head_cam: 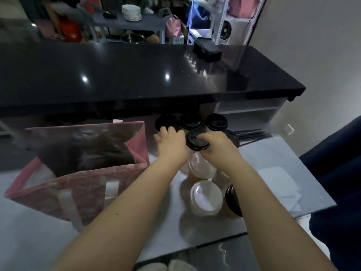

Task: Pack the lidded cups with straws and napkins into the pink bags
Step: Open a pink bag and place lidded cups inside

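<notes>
An open pink bag [125, 173] stands at the left of the grey work surface, dark inside. To its right is a cluster of lidded cups. My right hand [216, 145] grips a black-lidded cup [195, 140] by its lid rim. My left hand [170, 141] reaches to the black-lidded cup at the back left [166, 122], fingers curled at its lid; whether it holds it is unclear. Two more black-lidded cups [190, 121] [215, 122] stand in the back row. White-lidded cups [201, 167] [207, 198] stand nearer me. Black straws [252, 133] lie to the right; white napkins [277, 180] lie further forward.
A glossy black counter [136, 75] runs across behind the work surface, with a black box [208, 48] on it. Shelves with plates and another pink bag [173, 26] stand beyond. A dark blue fabric [336, 173] is at the right edge.
</notes>
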A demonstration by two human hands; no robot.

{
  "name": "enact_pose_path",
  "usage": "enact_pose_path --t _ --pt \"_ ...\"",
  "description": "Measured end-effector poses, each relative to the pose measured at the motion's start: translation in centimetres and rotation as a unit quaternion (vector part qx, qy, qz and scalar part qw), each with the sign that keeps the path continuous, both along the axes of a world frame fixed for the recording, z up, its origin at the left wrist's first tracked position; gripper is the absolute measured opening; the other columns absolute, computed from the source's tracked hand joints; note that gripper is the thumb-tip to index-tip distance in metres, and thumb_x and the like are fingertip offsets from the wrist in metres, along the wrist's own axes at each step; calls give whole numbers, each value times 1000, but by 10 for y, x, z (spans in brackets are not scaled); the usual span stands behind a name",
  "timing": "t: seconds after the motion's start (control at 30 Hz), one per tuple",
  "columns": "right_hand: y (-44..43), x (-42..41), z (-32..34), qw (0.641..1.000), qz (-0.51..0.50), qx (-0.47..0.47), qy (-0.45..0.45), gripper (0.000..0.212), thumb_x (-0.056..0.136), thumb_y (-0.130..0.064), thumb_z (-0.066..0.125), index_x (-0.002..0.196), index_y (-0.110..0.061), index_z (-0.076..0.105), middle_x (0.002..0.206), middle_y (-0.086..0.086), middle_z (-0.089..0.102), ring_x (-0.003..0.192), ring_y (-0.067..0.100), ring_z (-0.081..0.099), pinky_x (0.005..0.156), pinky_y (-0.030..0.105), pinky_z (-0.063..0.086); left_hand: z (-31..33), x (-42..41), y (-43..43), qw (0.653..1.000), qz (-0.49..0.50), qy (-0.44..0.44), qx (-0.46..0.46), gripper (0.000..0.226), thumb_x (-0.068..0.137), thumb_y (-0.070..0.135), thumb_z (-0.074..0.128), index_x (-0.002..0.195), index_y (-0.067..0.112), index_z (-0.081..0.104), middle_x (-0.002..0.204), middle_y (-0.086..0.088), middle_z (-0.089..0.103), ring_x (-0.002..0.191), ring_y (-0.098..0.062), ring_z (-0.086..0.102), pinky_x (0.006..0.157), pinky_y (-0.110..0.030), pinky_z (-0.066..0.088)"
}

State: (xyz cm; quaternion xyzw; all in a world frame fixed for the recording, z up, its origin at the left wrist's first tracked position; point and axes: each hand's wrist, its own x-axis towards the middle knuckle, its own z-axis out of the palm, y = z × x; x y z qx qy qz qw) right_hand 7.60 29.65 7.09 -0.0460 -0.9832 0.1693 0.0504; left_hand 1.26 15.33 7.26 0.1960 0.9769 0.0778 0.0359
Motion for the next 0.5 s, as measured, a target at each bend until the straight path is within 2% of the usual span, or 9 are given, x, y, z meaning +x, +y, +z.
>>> enact_pose_path --t 0.07,0.17,0.37,0.5 --pt "6 -23 -1 999 42 4 -3 48 85 -20 66 131 -22 55 129 -1 58 123 24 43 98 43 43 -3 -12 -5 1000 24 1 -9 42 84 16 55 125 19 49 133 -9 44 128 -32 32 105 -48 31" --pt "2 -60 -7 994 104 20 -20 52 83 -19 63 134 -25 52 131 -1 55 121 26 43 96 44 43 -10 -19 -6 999 38 15 -33 49 86 21 58 134 22 45 137 -7 42 133 -31 30 109 -47 27" --pt "-21 -127 -20 982 156 61 -81 79 81 -26 69 149 -26 29 147 6 36 133 32 30 105 46 33 -18 -34 -29 997 64 37 -31 52 88 23 58 138 24 45 140 -4 42 138 -29 26 111 -46 23" --pt "-40 -154 -29 974 165 122 -93 89 79 -33 71 150 -29 18 147 11 30 134 36 27 109 51 24 -16 -47 -45 995 65 49 -57 53 87 26 59 138 25 44 143 -4 40 140 -30 23 112 -47 20"
